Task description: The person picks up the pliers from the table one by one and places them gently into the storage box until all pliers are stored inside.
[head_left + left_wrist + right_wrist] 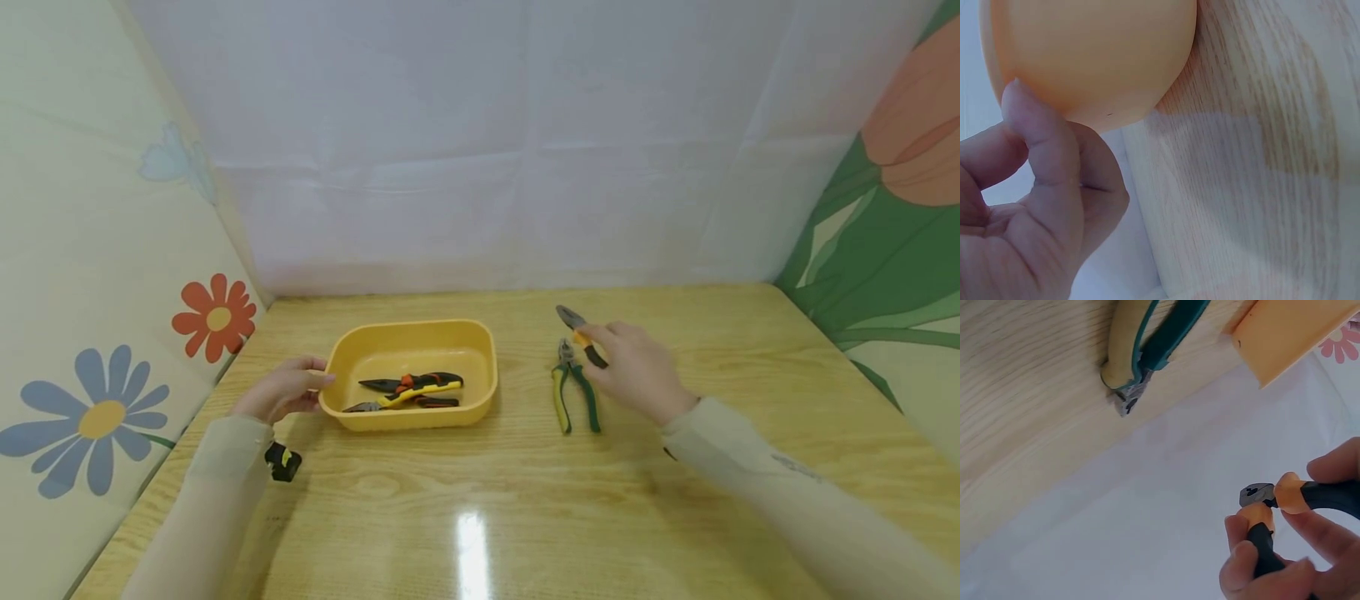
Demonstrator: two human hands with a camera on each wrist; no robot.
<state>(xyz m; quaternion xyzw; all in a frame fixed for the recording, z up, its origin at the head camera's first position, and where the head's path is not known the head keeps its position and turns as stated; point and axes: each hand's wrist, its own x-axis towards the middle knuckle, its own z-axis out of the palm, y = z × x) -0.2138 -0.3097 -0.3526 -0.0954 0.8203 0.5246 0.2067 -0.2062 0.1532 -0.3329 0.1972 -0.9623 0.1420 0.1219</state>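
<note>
Right of centre, the right hand [637, 367] has its fingers clamped on orange-and-black pliers [572, 318], long axis slanting toward upper left; the yellow tray [412, 420] lies leftward, apart, its left rim pinched by the left hand [283, 392].

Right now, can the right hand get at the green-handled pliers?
Probably not to grip them: the right hand holds the orange-black pliers, though the green-handled pliers lie close by and the way looks free.
</note>
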